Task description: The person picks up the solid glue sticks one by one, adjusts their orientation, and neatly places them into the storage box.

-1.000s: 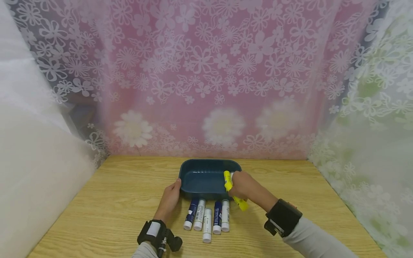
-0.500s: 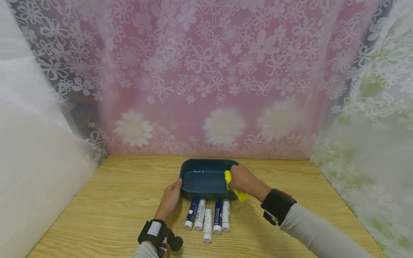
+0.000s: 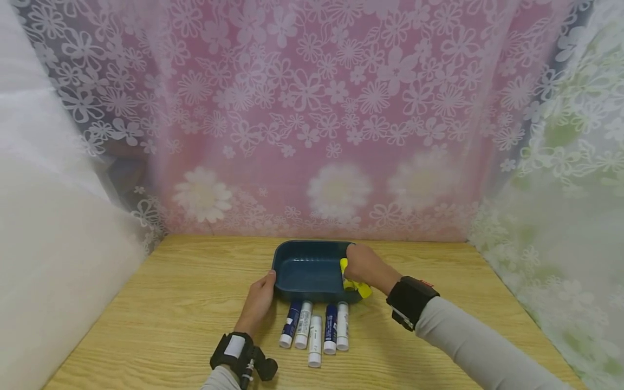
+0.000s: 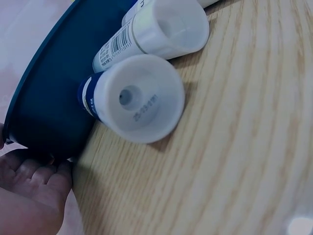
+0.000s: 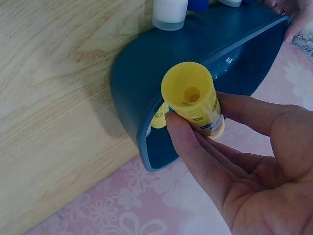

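Head view: your right hand (image 3: 368, 265), pinching a yellow stick (image 5: 199, 108), has moved farther over the tray (image 3: 312, 297); your left hand (image 3: 258, 300) grips its left end.

Five glue sticks (image 3: 315, 336) lie before the basin (image 3: 306, 273), a held stick (image 5: 201, 111) over its right end, another stick (image 5: 159, 118) seemingly inside.

I have the left hand (image 3: 259, 301) gripping the left rim of a dark blue tray (image 3: 304, 297) on the wooden table (image 3: 195, 319); the right hand (image 3: 368, 266) is over its right end, a yellow tube (image 3: 363, 290) showing beneath it. In front I count 5 tubes (image 3: 315, 336) lying down, 2 dark blue and 3 white, the middle one nearest me.
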The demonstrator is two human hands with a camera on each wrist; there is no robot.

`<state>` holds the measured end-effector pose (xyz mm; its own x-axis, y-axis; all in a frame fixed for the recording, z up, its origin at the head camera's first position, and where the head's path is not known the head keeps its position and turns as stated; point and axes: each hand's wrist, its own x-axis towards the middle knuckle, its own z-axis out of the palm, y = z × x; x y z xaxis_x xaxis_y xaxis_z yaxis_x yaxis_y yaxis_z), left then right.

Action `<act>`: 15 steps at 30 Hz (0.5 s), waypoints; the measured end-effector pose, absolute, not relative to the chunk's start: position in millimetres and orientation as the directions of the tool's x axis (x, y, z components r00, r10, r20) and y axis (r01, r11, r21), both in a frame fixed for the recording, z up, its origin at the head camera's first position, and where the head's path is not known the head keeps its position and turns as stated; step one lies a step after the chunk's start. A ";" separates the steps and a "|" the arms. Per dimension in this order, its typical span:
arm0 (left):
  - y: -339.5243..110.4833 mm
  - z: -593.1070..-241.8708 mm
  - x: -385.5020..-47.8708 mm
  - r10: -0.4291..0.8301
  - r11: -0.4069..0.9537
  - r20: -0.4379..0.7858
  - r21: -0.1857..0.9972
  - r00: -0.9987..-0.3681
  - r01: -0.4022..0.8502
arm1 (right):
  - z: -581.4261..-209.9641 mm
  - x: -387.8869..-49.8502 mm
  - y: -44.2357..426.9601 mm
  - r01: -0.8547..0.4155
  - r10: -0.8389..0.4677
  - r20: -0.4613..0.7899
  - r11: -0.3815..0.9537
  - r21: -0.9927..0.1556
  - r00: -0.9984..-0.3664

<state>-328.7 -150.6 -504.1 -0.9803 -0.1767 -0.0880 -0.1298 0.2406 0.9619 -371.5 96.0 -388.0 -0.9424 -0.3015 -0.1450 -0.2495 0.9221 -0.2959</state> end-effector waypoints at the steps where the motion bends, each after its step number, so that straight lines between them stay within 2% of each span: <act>1: -150.3 -504.3 -328.9 -0.177 0.240 -0.086 0.962 -0.980 -0.128 | -387.4 -372.5 96.8 -0.248 -0.300 -0.147 0.922 -0.296 -0.942; 15: -149.4 -503.7 -329.1 -0.182 0.238 -0.099 0.961 -0.978 -0.141 | -382.0 -392.3 97.5 -0.159 -0.216 -0.164 0.939 -0.305 -0.962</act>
